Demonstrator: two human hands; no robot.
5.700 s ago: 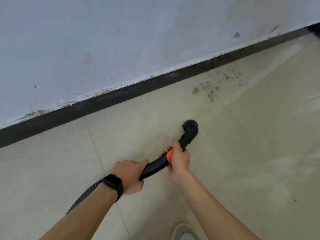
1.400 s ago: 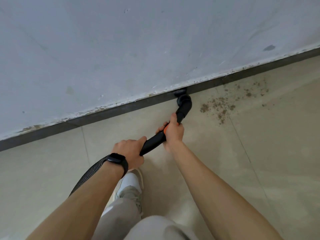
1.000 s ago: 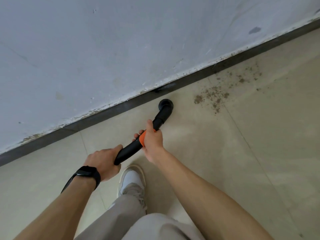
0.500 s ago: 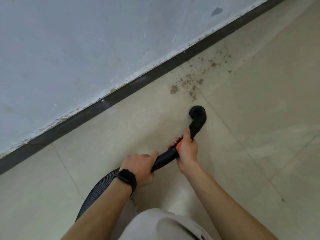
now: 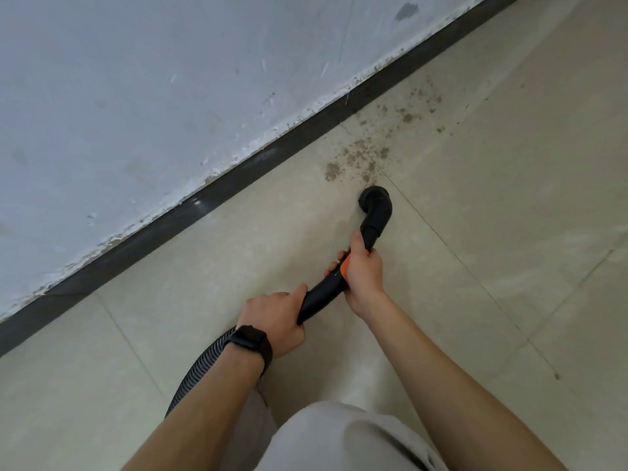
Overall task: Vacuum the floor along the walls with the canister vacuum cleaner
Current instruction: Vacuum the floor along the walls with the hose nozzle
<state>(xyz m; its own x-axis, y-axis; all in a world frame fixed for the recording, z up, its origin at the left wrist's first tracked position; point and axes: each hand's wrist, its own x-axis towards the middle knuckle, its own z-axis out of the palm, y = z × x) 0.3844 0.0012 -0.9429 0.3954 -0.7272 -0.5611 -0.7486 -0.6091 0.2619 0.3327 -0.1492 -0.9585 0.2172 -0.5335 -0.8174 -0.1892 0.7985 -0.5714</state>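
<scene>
Both hands hold the black vacuum wand (image 5: 323,295) low over the beige tile floor (image 5: 509,215). My left hand (image 5: 277,317), with a black watch on its wrist, grips the rear end where the ribbed hose (image 5: 200,372) joins. My right hand (image 5: 362,271) grips the wand at its orange ring (image 5: 345,266). The bent black nozzle (image 5: 375,205) points down at the floor, just at the near edge of a patch of brown dirt (image 5: 356,158). The canister is out of view.
A grey-white wall (image 5: 170,96) with a dark baseboard (image 5: 238,180) runs diagonally from lower left to upper right. More dirt specks (image 5: 407,113) lie along the baseboard further right. My light trousers (image 5: 339,436) fill the bottom of the view.
The nozzle was pulled back from the baseboard, then swung right and forward. It now sits at the near edge of the dirt patch. Both hands kept their grip.
</scene>
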